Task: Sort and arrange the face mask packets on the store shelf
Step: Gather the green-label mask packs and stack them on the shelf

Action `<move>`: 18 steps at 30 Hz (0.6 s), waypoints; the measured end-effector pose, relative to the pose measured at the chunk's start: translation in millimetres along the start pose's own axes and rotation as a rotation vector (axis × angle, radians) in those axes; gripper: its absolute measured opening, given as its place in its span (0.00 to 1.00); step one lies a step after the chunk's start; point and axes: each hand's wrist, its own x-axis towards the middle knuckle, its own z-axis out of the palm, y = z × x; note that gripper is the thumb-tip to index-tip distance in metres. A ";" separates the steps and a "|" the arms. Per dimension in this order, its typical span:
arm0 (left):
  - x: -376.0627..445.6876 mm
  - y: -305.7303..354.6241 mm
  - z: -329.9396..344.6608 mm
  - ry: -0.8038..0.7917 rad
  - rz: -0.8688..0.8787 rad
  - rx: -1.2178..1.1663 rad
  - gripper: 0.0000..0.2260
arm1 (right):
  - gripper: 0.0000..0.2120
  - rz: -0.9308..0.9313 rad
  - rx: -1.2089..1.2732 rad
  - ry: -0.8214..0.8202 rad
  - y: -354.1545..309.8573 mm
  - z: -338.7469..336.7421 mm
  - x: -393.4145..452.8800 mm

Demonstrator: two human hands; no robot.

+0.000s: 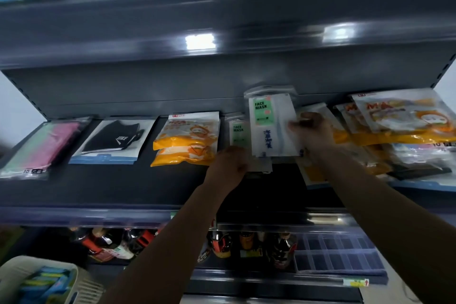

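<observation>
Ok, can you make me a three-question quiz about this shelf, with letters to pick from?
1. Where does the black mask packet lie?
A. between the pink packet and the orange packets
B. in the basket
C. on the top shelf

2. What colour is the FACE MASK label on the raised packet?
A. red
B. green
C. purple

3. What is the right hand doing?
A. hanging idle
B. holding a bottle
C. holding the raised packet

Answers: 1 A, it lies second from the left in the row. 2 B, the label is green. 3 C, its fingers pinch the packet's right edge.
</observation>
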 end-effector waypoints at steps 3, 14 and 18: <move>-10.3 -9.9 -3.8 0.186 -0.028 -0.203 0.14 | 0.19 -0.016 -0.027 -0.051 3.8 11.0 -6.0; -32.0 -9.4 -18.8 0.129 -0.033 -0.208 0.18 | 0.21 -0.385 -0.756 -0.405 21.9 47.0 -45.9; -32.6 -10.2 -16.9 0.114 0.003 -0.163 0.17 | 0.16 -0.414 -0.916 -0.471 33.5 50.4 -51.4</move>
